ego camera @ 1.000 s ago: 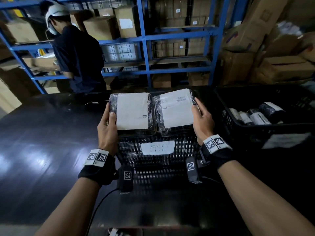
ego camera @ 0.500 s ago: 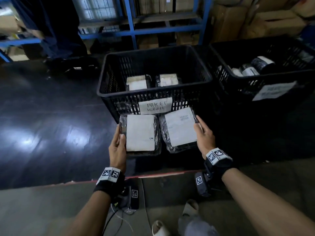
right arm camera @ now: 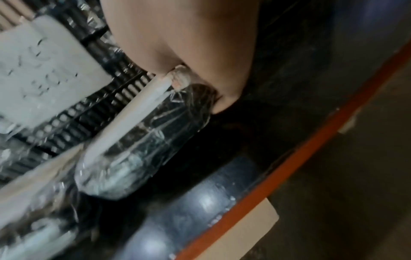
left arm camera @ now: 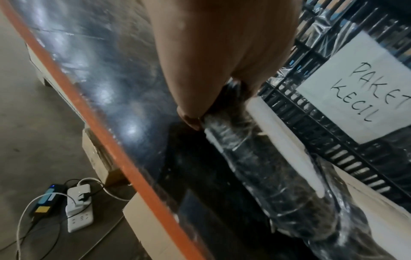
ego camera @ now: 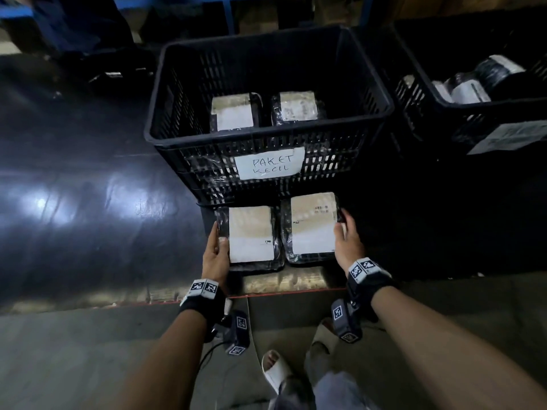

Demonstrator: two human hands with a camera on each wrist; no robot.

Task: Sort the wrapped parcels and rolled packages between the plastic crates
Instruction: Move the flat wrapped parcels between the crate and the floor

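Two flat parcels in clear wrap with white labels are side by side in front of the black crate [ego camera: 376, 108] marked "PAKET KECIL". My left hand [ego camera: 217, 250] grips the left parcel [ego camera: 251, 235] by its left edge, thumb on top. My right hand [ego camera: 346, 238] grips the right parcel [ego camera: 313, 226] by its right edge. In the wrist views the left parcel [left arm camera: 255, 158] and right parcel [right arm camera: 138, 149] hang just above the dark table. Two more wrapped parcels [ego camera: 233, 112] lie inside the crate. A second black crate [ego camera: 444, 113] at right holds rolled packages [ego camera: 470, 84].
The shiny black table [ego camera: 88, 202] has an orange front edge [left arm camera: 111, 140]. On the concrete floor under it lie a power strip [left arm camera: 79, 207] and cables. My sandalled feet [ego camera: 278, 371] stand below the edge. Blue shelving [ego camera: 228, 7] stands behind the crates.
Both hands have brought the two parcels down from over the crate towards me, to just above the table in front of its label. The head view has tilted downward.
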